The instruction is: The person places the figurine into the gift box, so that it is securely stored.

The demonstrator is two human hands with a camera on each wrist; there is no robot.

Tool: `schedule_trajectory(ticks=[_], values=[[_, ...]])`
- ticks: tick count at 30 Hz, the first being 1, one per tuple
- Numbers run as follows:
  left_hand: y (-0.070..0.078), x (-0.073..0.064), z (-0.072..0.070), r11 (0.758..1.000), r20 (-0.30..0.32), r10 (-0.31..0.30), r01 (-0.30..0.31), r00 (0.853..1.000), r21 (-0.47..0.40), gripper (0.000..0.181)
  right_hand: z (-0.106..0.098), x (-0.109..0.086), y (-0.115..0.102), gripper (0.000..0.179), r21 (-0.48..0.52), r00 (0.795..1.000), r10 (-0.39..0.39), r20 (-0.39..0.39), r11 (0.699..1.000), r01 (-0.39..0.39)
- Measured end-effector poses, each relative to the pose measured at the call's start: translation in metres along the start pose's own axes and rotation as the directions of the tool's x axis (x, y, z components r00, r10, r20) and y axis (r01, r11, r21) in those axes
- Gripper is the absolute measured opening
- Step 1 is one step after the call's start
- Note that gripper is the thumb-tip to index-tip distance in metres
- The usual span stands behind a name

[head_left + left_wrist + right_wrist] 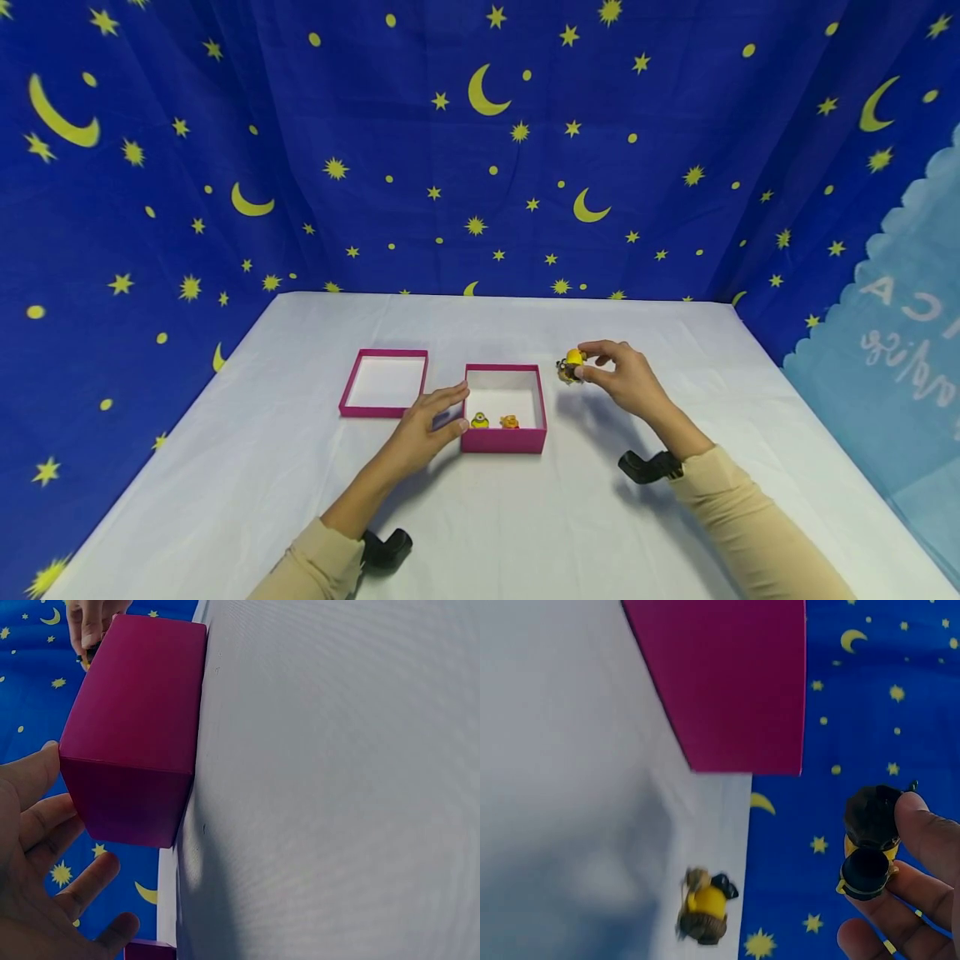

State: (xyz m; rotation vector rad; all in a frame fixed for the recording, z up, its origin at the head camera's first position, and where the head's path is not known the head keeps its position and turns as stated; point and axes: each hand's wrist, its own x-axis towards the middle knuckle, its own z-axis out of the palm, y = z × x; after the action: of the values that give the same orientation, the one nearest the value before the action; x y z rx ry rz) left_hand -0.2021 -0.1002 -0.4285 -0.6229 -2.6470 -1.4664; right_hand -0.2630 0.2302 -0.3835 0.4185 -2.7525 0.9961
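Starry blue curtains (420, 142) rise behind a white-clothed counter (540, 517), whose far edge runs straight across the view. Dark-and-yellow figurine (870, 838): held off the counter, to the right of the box, pinched between thumb and fingers of the right hand (624, 379). Loose yellow-brown figurine (706, 904): on the counter, beyond the box's right side; in the head view, the two overlap and cannot be cleanly separated. Magenta box (502, 442): open-topped, with white floor showing behind a one-eyed yellow figurine (479, 421) and an orange figurine (510, 422), which are apart, near the front wall. Left hand (423, 429): fingers spread wide, touching the box's left side. Magenta-rimmed lid (371, 412): inside upward, left of the box, a narrow strip of counter between them. Broad white margins extend from the box to the counter's far edge and toward the viewer.
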Motion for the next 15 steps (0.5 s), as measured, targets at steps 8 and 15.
schedule_trajectory(ticks=[8,15], values=[[0.0,0.0,0.0,1.0,0.001,0.008,-0.008,1.0,0.004,0.05,0.011,0.0,-0.022,0.043,0.055,0.999,-0.03,0.032,0.998,0.028],[-0.001,0.0,0.0,1.0,0.0,0.011,-0.011,1.0,0.0,0.05,0.022,0.003,-0.037,0.042,0.094,0.997,-0.05,0.058,0.995,0.045]])
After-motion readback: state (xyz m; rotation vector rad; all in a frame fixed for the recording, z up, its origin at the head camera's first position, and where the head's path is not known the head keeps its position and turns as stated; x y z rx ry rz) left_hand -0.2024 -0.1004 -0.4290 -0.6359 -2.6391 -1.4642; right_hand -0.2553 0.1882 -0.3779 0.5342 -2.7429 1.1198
